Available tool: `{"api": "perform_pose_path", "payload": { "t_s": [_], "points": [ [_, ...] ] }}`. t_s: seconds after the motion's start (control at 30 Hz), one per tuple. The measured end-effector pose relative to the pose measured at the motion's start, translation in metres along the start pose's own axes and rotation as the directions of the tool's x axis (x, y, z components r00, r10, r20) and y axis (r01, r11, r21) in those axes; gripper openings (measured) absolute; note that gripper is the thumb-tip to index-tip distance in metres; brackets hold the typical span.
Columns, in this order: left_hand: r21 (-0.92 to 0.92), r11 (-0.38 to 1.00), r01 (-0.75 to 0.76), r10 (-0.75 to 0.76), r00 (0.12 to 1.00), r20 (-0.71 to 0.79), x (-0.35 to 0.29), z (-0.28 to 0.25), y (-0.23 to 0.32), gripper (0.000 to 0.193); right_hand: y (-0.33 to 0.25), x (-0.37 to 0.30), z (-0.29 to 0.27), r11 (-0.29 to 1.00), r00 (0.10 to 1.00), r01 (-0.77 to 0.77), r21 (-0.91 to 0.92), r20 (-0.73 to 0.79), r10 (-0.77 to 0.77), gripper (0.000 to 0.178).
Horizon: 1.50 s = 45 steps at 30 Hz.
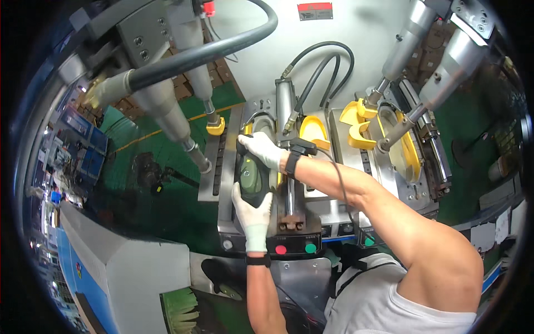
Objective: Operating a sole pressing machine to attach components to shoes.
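1. I find the sole (250, 177), dark-rimmed with a green centre, over the left station (227, 209); I cannot tell whether it rests there or is held just above.
2. Left hand (253, 216), white-gloved: fingers gripping the sole's near end, thumb along its right side, the others at its left.
3. Right hand (263, 150), white-gloved: fingers gripping the far end and reaching across to its left edge. I cannot make out every finger here.
4. I note a black band on each wrist: left band (258, 260), right band (293, 163).
5. Beyond the right hand lies a metal cylinder (285, 103), with black hoses (320, 50) arching nearby.
6. I record a yellow mould (313, 131) right of the right hand, and yellow pads (361, 136) farther right.
7. On the near panel, right of the left wrist, I see a red button (281, 250) and, beside it, a green button (310, 248).
8. A second dark piece (216, 274) lies lower down, left of the left forearm.
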<state>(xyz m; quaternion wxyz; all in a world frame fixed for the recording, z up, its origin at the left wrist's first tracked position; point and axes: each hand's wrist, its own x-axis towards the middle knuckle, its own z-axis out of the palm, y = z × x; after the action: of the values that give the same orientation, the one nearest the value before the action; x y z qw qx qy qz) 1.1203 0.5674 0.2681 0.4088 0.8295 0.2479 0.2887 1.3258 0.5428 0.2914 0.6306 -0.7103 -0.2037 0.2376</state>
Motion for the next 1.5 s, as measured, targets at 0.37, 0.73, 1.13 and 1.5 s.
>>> {"api": "perform_pose_path", "payload": {
  "t_s": [0.37,0.73,1.13,1.5],
  "points": [
    [0.036,0.996,-0.079,0.077,0.996,0.053,0.062,0.065,-0.037,0.09,0.052,0.098,-0.012,0.958,0.948,-0.126,-0.256,-0.316,0.041,0.063],
    [0.05,0.998,-0.039,0.033,0.993,0.114,0.074,0.052,-0.083,0.08,0.06,0.077,0.03,0.906,0.976,-0.026,-0.423,-0.207,-0.069,0.047],
    [0.252,0.955,-0.153,0.064,0.942,0.329,0.099,0.04,-0.066,0.061,0.056,0.076,0.019,0.86,0.976,-0.002,-0.51,-0.187,-0.108,0.037],
    [0.415,0.91,0.009,-0.203,0.881,0.427,0.078,0.067,-0.07,0.059,0.091,0.063,0.022,0.395,0.967,0.185,-0.9,0.096,-0.235,0.052]
  ]
}}
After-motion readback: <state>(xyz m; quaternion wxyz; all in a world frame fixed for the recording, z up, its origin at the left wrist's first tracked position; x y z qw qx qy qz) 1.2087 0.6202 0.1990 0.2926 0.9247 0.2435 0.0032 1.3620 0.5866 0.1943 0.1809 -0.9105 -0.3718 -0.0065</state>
